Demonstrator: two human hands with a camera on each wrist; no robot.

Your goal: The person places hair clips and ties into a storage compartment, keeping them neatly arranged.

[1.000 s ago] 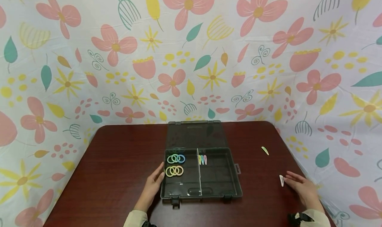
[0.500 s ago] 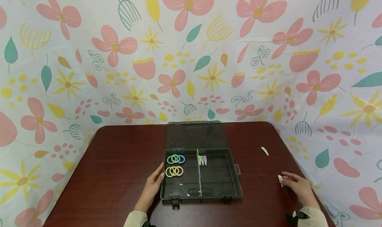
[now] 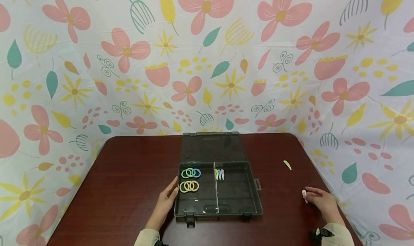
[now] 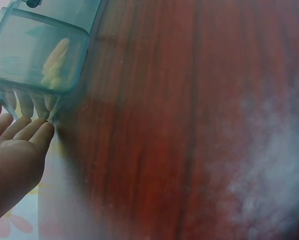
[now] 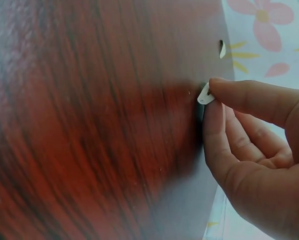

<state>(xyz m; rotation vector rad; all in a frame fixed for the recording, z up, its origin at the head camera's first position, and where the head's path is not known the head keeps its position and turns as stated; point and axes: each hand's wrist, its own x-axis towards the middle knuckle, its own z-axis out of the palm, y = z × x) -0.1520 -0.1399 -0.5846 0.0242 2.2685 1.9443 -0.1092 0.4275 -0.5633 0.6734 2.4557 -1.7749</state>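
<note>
A white snap hair clip (image 5: 204, 95) is pinched between thumb and forefinger of my right hand (image 3: 324, 203), over the table's right side. My left hand (image 3: 164, 203) touches the left wall of a dark see-through plastic box (image 3: 239, 203), its fingers fairly straight in the left wrist view. The box lies with its lid (image 3: 211, 147) folded back, and a divider (image 3: 216, 192) splits it in two. Its left compartment has green and blue rings (image 3: 191, 173) above yellow rings (image 3: 189, 186). In the right one, several small coloured hair clips (image 3: 219, 174) lie beside the divider.
A yellow-green hair clip (image 3: 287, 164) lies on the dark red-brown table (image 3: 136, 174), farther back than my right hand. Behind and at the sides hangs a floral cloth (image 3: 207, 59). A latch (image 3: 190, 221) juts from the box's front.
My right hand has gone from touching the white hair clip to pinching it, shifting slightly left and tilting the clip. My left hand and the box have stayed put.
</note>
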